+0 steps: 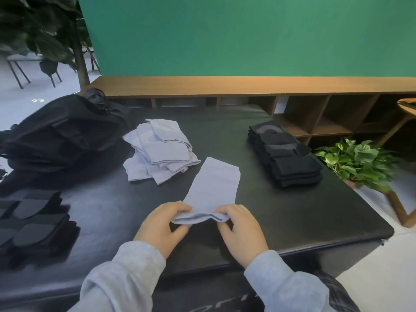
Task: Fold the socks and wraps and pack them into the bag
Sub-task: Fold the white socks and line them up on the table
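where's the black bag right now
In the head view the black bag sits at the far left of the dark table, just left of the loose pile of light socks and behind the dark items at the left edge.

Little can be read here. On the near front face of the black surface (292, 210), at the bottom edge of the view between the two sleeves, pale letters (227, 305) show in part: something like "ori", cut off by the frame and a sleeve, so the whole word cannot be told. On the pale floor at far left, beside the black bag (63, 131), small white marks (37, 100) look like digits, too blurred to read.
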`<action>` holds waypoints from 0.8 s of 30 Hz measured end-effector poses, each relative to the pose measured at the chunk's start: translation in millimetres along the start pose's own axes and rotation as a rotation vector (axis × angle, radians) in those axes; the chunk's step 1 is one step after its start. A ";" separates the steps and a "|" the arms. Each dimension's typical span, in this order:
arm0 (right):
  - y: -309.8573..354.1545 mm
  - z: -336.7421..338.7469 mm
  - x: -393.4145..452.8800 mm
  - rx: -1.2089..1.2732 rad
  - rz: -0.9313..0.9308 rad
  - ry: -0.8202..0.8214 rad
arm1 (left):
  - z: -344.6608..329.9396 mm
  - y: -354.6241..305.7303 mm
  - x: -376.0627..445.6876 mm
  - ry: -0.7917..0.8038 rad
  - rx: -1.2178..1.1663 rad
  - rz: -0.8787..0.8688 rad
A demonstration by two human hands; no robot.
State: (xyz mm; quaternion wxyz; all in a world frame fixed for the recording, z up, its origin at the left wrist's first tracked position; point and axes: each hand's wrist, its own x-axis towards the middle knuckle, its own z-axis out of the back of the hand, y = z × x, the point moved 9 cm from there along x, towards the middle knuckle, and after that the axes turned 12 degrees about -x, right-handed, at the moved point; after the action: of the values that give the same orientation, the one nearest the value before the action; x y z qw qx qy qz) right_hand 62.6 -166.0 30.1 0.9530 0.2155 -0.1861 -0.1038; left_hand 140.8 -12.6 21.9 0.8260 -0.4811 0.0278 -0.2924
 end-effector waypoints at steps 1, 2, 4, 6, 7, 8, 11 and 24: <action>-1.1 0.4 -0.7 0.004 -0.008 0.005 | -0.6 2.1 0.6 0.011 -0.019 0.028; -2.4 1.1 -1.4 0.008 -0.027 0.002 | -1.3 4.2 1.0 0.022 -0.043 0.057; -5.5 2.3 -2.3 0.020 -0.081 -0.011 | -2.2 8.7 1.2 0.032 -0.104 0.119; -8.3 5.8 -2.9 0.015 -0.122 -0.052 | -1.3 9.9 1.3 0.018 -0.153 0.161; -9.3 7.3 -3.2 0.008 -0.136 -0.069 | -0.8 10.2 1.2 0.008 -0.170 0.176; -10.4 8.2 -3.5 0.004 -0.151 -0.078 | -0.4 10.0 0.5 -0.001 -0.177 0.191; -15.3 7.2 -4.6 0.004 -0.195 -0.081 | -0.4 11.1 0.2 -0.024 -0.176 0.224; -22.5 3.2 2.5 -0.175 -0.257 -0.077 | -7.9 3.4 12.6 -0.208 0.182 0.231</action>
State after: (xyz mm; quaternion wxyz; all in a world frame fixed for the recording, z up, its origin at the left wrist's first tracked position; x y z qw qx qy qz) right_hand 61.0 -187.8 23.4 0.9392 0.1495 -0.1836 -0.2488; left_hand 150.2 -23.9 17.9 0.8925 -0.4258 -0.0295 -0.1457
